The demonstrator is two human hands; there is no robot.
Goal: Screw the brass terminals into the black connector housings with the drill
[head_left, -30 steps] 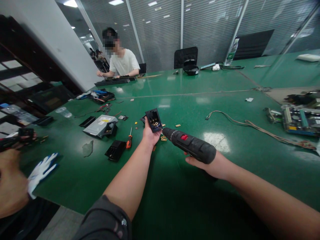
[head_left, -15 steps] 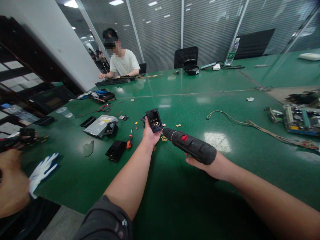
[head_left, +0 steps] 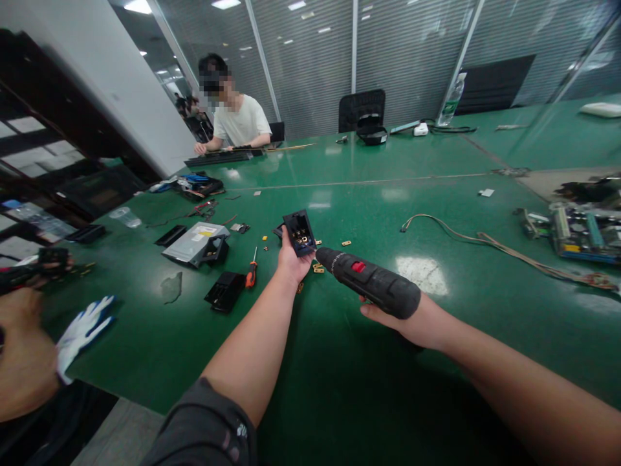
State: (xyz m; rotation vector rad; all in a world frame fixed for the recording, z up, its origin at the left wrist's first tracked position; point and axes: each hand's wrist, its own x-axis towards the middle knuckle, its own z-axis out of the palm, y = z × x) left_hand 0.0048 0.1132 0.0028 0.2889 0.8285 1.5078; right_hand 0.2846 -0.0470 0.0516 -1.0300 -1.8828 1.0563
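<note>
My left hand (head_left: 292,262) is closed around a black plastic box (head_left: 299,232), its open side tilted toward me. Small brass-coloured parts show inside it. In my right hand (head_left: 412,322) is a black power drill (head_left: 371,279) with a red switch on top, gripped by the handle. The drill's nose points left at the box's lower right edge; whether the bit touches it I cannot tell. Several small brass plates (head_left: 318,268) lie on the table just beneath the box. Left of my forearm are an orange-handled screwdriver (head_left: 251,275) and a black plastic housing (head_left: 226,291).
A silver disc drive (head_left: 195,243) lies to the left, near a white glove (head_left: 85,330). At the left edge a co-worker's hand (head_left: 22,304) holds a dark tool. Cables (head_left: 490,243) and circuit boards (head_left: 582,230) lie right. Another person (head_left: 240,123) sits across the green table (head_left: 369,194).
</note>
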